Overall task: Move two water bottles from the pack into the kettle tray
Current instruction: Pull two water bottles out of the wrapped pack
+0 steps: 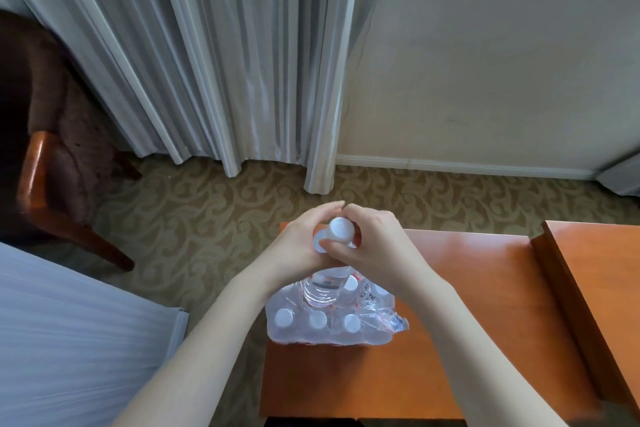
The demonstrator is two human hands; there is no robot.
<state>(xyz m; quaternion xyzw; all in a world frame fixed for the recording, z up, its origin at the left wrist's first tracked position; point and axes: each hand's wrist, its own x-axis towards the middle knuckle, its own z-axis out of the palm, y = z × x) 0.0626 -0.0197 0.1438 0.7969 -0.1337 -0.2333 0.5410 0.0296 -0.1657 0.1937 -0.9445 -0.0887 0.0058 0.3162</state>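
A: Start big. The desk (450,305) fills the lower right of the frame, and the pack (329,319) sits on it near its left edge, wrap torn open at the top.

B: And the bottles?

A: Just above the pack at lower centre. The left hand (294,246) and right hand (374,246) are both clenched round two water bottles (332,243), white caps up. The kettle tray is nowhere in frame.

B: Risks?

A: The torn film could snag a bottle's base and drag the pack toward the desk's left edge. Smooth plastic might also slip.

B: Any writing?

A: Printed characters on the wrap, too crumpled to read.
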